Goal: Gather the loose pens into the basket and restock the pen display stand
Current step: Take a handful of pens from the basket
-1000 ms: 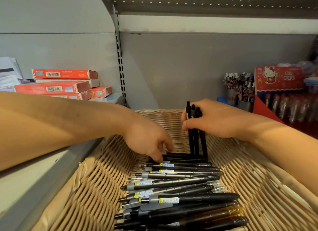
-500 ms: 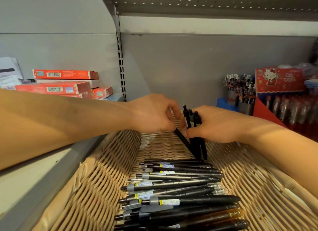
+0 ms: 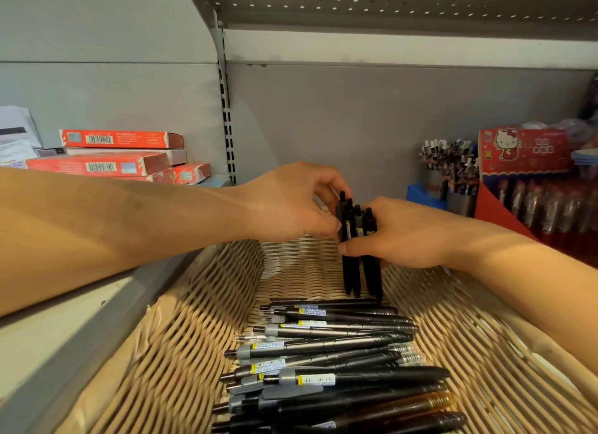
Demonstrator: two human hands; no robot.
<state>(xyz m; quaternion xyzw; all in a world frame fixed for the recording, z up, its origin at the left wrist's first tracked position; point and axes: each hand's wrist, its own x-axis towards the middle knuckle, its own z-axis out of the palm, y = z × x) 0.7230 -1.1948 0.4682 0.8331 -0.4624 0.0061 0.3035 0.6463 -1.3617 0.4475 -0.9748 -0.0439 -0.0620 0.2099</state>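
Your right hand [image 3: 411, 236] grips a bundle of black pens [image 3: 357, 239] upright, fingers and thumb curled round the barrels at mid-length; clicker ends stick up above the grip, tips hang below it, just over the basket floor. White and yellow label strips show on two barrels above your thumb; print too small to read.

Your left hand [image 3: 291, 204] comes in from the left side of the grip, fingertips pinching the outermost pen of the same bundle near its top. Both hands touch the bundle; they nearly meet.

Below and nearer you than the grip: a pile of loose pens [image 3: 330, 359] lying crosswise on the floor of the basket [image 3: 181, 352]. Mostly black barrels with grey clips, one amber translucent at the near end. Each carries a white barcode sticker with a yellow end; text illegible. Basket: pale woven wicker, ribbed weave, sloped walls.

Left of the grip, on the grey metal shelf: flat red boxes [image 3: 106, 162] stacked, barcodes facing you, print unreadable.

Right of the grip: grey pen cups [image 3: 449, 174] packed with upright pens, then a red cardboard display [image 3: 524, 152] with a cartoon cat figure and white characters, not legible.
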